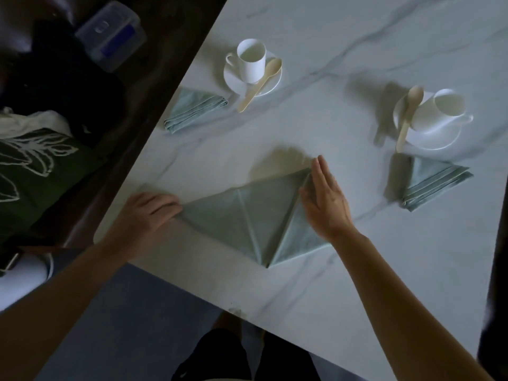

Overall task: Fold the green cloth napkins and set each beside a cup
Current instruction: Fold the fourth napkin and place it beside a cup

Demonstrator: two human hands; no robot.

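Note:
A pale green napkin (247,215) lies on the marble table (330,284) near its front edge, folded into a triangle with creases. My left hand (148,213) pinches its left corner with curled fingers. My right hand (324,199) presses flat, fingers straight, on the napkin's right flap. A folded green napkin (192,110) lies beside the left white cup (251,60). Another folded napkin (434,182) lies in front of the right white cup (448,104).
Each cup stands on a white saucer (270,83) with a wooden spoon (259,85); the right saucer (437,138) holds a second spoon (408,116). A clear plastic box (112,34) and a dark green printed cloth (35,171) lie left of the table edge.

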